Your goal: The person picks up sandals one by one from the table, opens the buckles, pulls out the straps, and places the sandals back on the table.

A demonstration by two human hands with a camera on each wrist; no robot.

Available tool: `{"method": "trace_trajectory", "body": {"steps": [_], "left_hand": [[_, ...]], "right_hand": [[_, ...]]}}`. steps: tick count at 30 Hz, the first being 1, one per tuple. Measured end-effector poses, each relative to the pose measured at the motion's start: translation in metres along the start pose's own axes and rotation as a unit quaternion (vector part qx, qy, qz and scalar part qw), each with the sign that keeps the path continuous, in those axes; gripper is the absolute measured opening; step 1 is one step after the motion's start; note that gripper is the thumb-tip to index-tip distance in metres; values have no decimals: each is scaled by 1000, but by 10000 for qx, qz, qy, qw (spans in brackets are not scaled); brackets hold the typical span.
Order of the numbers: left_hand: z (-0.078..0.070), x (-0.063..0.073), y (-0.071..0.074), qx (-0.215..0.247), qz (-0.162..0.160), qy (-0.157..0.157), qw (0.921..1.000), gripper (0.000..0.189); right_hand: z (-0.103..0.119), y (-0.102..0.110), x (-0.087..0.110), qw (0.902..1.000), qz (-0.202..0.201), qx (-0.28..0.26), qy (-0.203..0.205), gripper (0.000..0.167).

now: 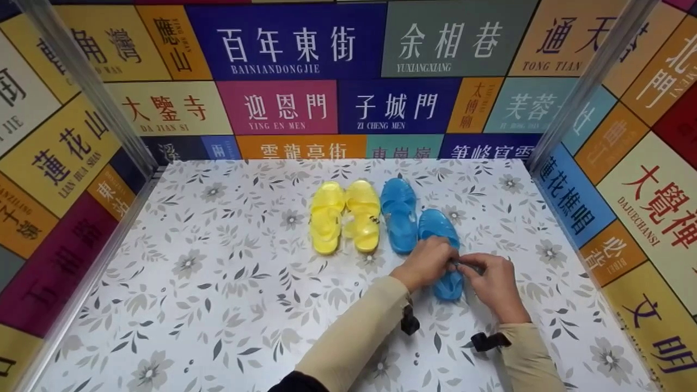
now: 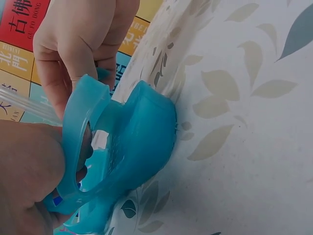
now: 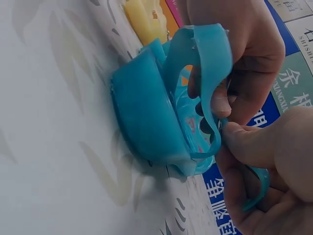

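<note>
A translucent blue sandal [image 1: 449,288] lies on the floral surface, its toe pointing away from me. At its ankle strap [image 2: 78,132] both hands meet. My left hand [image 1: 430,264] grips the strap on one side, with fingertips inside the loop in the left wrist view. Thumb and fingers of my right hand [image 1: 494,280] pinch the strap beside a small metal buckle [image 3: 221,123]. The loose strap end [image 3: 261,188] curls among the right fingers. Just left stands the other blue sandal [image 1: 400,218]. The hands partly hide the held sandal's middle.
Two yellow sandals, a left one [image 1: 326,218] and a right one [image 1: 363,215], stand side by side left of the blue pair. A floral-patterned tabletop [image 1: 218,305] lies beneath them. Walls of coloured signs [image 1: 283,106] enclose the back and both sides.
</note>
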State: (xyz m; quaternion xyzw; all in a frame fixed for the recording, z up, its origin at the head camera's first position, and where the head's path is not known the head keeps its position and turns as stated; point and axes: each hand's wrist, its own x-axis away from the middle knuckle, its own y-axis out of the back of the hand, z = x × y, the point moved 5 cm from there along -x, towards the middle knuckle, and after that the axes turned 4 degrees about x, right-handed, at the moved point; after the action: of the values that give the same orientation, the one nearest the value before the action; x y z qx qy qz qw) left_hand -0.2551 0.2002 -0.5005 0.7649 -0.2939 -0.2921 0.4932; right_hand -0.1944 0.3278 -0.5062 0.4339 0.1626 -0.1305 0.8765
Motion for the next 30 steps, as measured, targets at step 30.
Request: {"method": "trace_trajectory", "body": {"steps": [30], "left_hand": [[3,-6,4,68,312,23,9995,10]], "right_hand": [[-1,4,3,9958,-350,157,833,20]]}}
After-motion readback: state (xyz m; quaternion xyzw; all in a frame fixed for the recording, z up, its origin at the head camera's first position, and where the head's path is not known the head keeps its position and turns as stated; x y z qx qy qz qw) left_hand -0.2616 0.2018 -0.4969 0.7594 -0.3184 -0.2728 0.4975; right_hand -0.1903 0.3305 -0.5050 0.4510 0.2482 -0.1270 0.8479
